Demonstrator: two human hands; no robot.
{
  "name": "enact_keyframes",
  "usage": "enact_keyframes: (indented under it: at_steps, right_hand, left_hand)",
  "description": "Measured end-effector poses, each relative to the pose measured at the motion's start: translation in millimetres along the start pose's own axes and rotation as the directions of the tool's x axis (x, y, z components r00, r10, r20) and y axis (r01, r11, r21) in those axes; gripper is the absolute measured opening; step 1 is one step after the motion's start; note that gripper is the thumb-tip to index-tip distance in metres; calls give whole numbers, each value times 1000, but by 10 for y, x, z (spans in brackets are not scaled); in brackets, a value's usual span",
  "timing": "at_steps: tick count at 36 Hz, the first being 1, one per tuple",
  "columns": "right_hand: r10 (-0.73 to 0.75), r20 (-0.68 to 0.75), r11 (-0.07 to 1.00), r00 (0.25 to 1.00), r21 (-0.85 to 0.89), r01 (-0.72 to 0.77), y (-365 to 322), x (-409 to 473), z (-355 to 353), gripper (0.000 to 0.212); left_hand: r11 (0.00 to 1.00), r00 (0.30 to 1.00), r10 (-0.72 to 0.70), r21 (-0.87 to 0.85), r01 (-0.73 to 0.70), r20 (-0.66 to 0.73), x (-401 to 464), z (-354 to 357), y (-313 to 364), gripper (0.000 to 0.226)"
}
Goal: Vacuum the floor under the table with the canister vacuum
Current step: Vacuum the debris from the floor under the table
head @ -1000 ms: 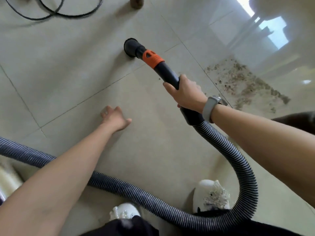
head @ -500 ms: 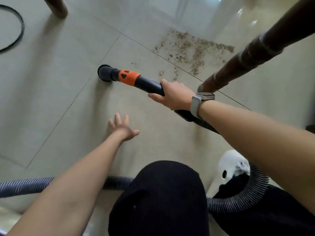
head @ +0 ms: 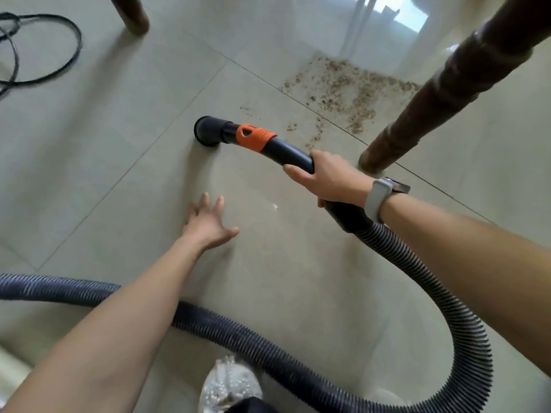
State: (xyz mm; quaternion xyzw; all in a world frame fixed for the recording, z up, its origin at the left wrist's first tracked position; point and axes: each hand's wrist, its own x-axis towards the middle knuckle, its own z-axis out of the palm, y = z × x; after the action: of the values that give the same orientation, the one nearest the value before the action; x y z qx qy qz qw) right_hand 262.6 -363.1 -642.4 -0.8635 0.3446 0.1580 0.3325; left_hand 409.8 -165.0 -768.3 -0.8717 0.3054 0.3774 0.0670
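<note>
At the bottom of the frame my shoe (head: 229,386) is standing on the tiled floor (head: 89,150), and the ribbed grey hose (head: 465,323) is looping around it, coming in from the left edge, passing under my left forearm and curling up on the right toward my right hand (head: 331,177). My left hand (head: 208,222) is lying in the centre of the frame with fingers spread and straight, resting on or just above the tile; I cannot tell which. My right hand, a pale-strapped watch (head: 380,198) on its wrist, is gripping the black wand (head: 286,153), fingers curled round it just behind the orange collar (head: 253,137). The round nozzle (head: 208,131) is sitting against the floor above centre. To its upper right a patch of brown crumbs (head: 346,87) is lying beside a dark desk leg (head: 441,87). Another leg (head: 131,13) is standing at the top, and a black cable (head: 68,55) is coiling at upper left.
</note>
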Motion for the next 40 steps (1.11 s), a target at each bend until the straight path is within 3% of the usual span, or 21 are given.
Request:
enact_keyframes:
  at_steps: [5,14,22,27,40]
  right_hand:
    - [26,16,997,1000,66,-27,150,-355,97,41]
    - [71,-71,990,995,-116,-79,407,-799,88,44]
    - [-44,-108,992,993,-119,31,230,-545,155,37]
    - [-166,-201,953,965,-285,104,133,-447,201,44]
    - [-92,-379,950,921,-310,-33,180,-243,201,42]
  left_hand:
    - [999,999,42,34,-42,-15,-96,28,134,82]
    - [1000,998,-28,0,28,-62,-265,307,365,89]
    - [993,996,74,90,-70,-48,-319,269,149,96]
    - [990,994,99,106,-93,-54,-360,296,94,94]
    - [996,994,70,62,-65,-80,-398,296,162,95]
